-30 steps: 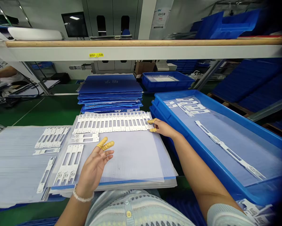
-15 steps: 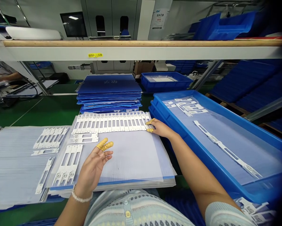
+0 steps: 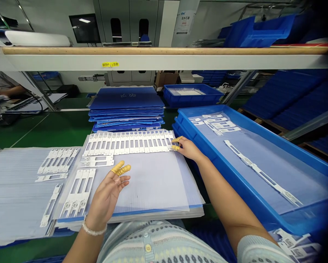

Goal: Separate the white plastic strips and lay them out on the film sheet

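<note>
On a stack of translucent-covered sheets (image 3: pixel 153 182) lies a row of white slotted plastic strips (image 3: pixel 132 142), set side by side along the far edge. My right hand (image 3: pixel 188 148) is at the row's right end, its yellow-covered thumb and finger apart beside the last strip; whether they still touch it is hard to tell. My left hand (image 3: pixel 106 193) hovers palm inward over the sheets, fingers apart and holding nothing. Left of it are several upright strips (image 3: pixel 79 191), with sideways strips (image 3: pixel 98 160) above them.
More strips (image 3: pixel 58 160) lie on a second sheet stack (image 3: pixel 13 190) at left. A blue tray (image 3: pixel 251 182) on the right holds strips, one long piece among them. Blue sheets (image 3: pixel 125 98) are piled behind the row. A shelf beam (image 3: pixel 164 62) crosses overhead.
My right hand has shifted slightly right, away from the last strip in the row. The left hand stays nearly in place.
</note>
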A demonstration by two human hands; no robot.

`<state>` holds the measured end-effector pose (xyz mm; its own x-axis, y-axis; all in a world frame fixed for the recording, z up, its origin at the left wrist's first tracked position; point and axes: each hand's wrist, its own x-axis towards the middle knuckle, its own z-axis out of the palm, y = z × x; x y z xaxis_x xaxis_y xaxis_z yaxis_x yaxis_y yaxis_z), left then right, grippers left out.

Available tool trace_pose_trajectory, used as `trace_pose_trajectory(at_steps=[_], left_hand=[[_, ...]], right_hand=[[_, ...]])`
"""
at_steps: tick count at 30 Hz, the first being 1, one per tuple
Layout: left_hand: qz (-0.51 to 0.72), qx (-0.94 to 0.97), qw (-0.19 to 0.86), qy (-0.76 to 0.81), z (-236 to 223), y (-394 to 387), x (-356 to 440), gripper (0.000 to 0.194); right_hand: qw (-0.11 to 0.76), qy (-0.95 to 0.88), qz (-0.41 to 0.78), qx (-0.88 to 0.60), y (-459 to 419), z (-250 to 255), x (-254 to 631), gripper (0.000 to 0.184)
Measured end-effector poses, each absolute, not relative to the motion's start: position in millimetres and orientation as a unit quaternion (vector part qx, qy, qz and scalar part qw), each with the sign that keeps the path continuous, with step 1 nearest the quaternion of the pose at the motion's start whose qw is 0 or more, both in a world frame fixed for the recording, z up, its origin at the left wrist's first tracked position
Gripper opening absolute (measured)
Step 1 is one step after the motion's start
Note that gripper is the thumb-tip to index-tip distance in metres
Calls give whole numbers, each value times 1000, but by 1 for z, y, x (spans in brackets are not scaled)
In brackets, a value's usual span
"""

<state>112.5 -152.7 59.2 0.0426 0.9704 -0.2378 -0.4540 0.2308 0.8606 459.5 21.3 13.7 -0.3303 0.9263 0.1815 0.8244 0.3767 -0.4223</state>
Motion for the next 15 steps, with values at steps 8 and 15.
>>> trace_pose_trajectory(at_steps=[8, 15], left_hand=[[537, 317, 652, 432, 59, -151, 112, 53], [537, 318, 650, 433, 60, -151, 113, 54]], right_hand=[[211, -845, 137, -473, 22, 4, 459, 27], [239, -834, 157, -472, 21, 3, 459, 21]])
